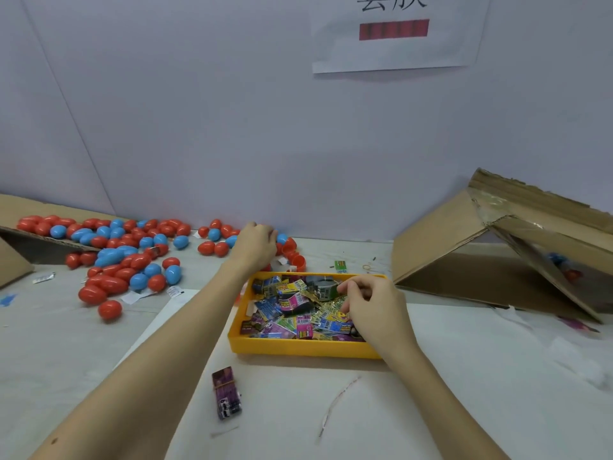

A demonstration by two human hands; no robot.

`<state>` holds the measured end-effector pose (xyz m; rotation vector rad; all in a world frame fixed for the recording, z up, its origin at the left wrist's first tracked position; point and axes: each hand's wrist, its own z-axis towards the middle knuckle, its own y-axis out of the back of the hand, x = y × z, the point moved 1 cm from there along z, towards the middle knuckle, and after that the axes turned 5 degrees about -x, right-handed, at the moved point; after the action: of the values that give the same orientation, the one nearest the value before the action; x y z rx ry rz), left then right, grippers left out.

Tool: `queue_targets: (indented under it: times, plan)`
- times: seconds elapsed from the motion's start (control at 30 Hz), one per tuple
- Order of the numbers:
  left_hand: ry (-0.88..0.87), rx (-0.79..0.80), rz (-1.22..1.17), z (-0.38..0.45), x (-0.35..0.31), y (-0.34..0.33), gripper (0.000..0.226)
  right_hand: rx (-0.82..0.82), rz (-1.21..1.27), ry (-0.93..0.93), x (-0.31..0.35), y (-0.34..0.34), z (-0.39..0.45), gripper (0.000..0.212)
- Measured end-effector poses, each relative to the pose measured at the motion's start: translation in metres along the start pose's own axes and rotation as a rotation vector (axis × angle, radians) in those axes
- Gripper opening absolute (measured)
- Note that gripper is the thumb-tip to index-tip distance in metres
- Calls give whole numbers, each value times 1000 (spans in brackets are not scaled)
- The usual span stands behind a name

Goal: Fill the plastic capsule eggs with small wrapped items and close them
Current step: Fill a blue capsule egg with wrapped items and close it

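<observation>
A yellow tray (298,348) holds several small colourful wrapped items (292,307). My right hand (371,303) is over the tray's right side, its fingers curled down into the packets; whether they pinch one is hidden. My left hand (255,244) reaches past the tray's far edge, fingers curled over open red egg halves (295,255) near the wall; what it holds is hidden. Many closed red and blue capsule eggs (126,257) lie scattered at the left.
A tipped cardboard box (497,247) lies at the right with eggs inside. Another cardboard box (20,247) sits at the far left. A banded bundle of packets (227,393) lies in front of the tray. The wall stands close behind.
</observation>
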<state>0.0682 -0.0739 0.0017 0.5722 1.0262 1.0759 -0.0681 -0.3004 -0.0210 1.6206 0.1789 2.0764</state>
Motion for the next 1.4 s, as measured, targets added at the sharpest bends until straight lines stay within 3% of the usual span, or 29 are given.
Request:
queue_targets:
  times: [0.2, 0.4, 0.53, 0.73, 0.87, 1.0, 1.2, 1.4]
  plan:
    - [-122, -229, -393, -68, -29, 50, 15, 11, 54, -33, 4, 5, -1, 28]
    - [-126, -101, -620, -143, -53, 52, 27, 40, 122, 11, 8, 8, -7, 28]
    - [-159, 32, -650, -154, -58, 44, 46, -36, 211, 205, 13, 8, -17, 22]
    - [-350, -68, -566, -157, -55, 53, 41, 69, 113, 395, 21, 1, -28, 14]
    - [-379, -91, -570, -159, -61, 60, 44, 106, 123, 334, 24, -1, -33, 26]
    - [-339, -83, -679, -164, -69, 60, 59, 150, 310, 159, 27, 1, -32, 25]
    - [-326, -153, -669, -163, -66, 62, 39, 243, 437, 44, 29, 3, -31, 28]
    - [-166, -20, -823, -161, -66, 58, 31, 163, 427, 141, 28, 5, -30, 26]
